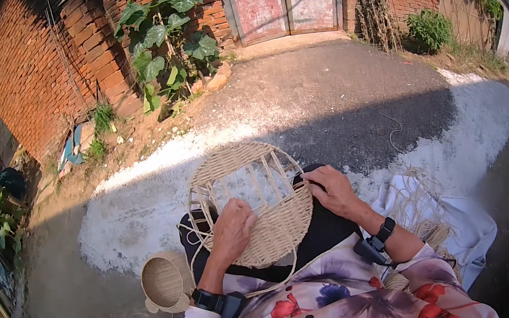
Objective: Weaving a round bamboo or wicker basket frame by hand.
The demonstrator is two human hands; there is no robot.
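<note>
A round, pale straw-coloured woven panel (279,229) rests across my lap, tilted up. Its far and near parts are densely woven, while bare frame rods cross the gap in its middle. My left hand (233,229) is closed at the left side of the near weave, its fingers curled in at the gap's edge; whatever strand they pinch is hidden. On the right, my right hand (334,190) grips the panel's rim with thumb and fingers. Loose cord loops hang by the panel's left edge, and a length of cord (295,260) runs from its near edge over my lap.
A small round woven basket (166,283) lies on the ground to my left. Tangled cord (430,197) sits on a white cloth (477,217) to my right. Farther off are a leafy plant (161,34), brick walls (42,79) and a faded red double door (257,5).
</note>
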